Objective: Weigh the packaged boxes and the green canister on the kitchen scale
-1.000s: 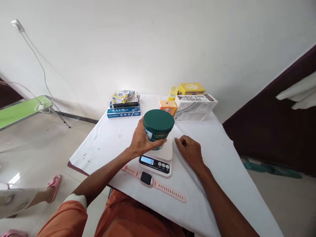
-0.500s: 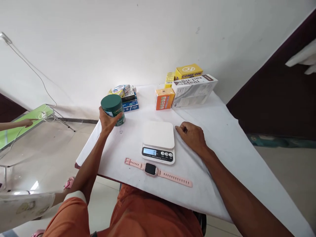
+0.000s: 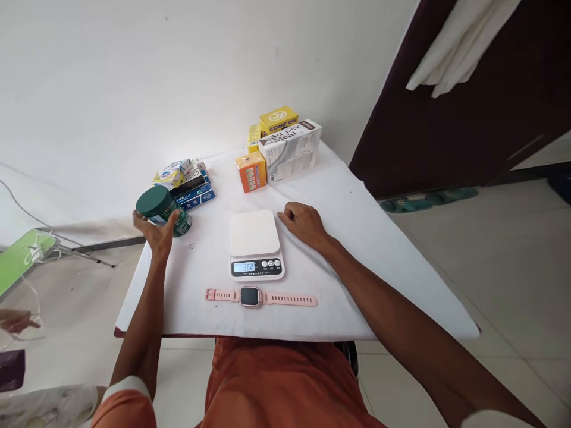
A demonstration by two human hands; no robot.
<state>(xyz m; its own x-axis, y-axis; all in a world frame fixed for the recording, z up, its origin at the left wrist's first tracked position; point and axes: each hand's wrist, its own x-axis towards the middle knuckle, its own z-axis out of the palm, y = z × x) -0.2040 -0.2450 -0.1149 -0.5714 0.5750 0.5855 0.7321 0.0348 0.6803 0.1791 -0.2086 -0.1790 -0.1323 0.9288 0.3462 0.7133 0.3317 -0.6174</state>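
My left hand [image 3: 155, 233] is wrapped round a green-lidded jar [image 3: 161, 210] that stands on the white table [image 3: 375, 249] near its left edge. My right hand [image 3: 304, 222] rests on the table with its fingers curled, just right of a white kitchen scale [image 3: 255, 244]. The scale's platform is bare and its display is lit. A pink smartwatch [image 3: 259, 296] lies flat in front of the scale, near the table's front edge.
A stack of small boxes [image 3: 185, 180] lies behind the jar. An orange box [image 3: 252, 171], a white carton [image 3: 291, 148] and yellow boxes [image 3: 278, 119] stand at the back. Another person's hand [image 3: 15, 320] shows at far left. A dark door [image 3: 468, 101] is at right.
My left hand has carried the jar off the scale and set it down at the table's left side. The right hand stayed beside the scale. The view swung to the right.
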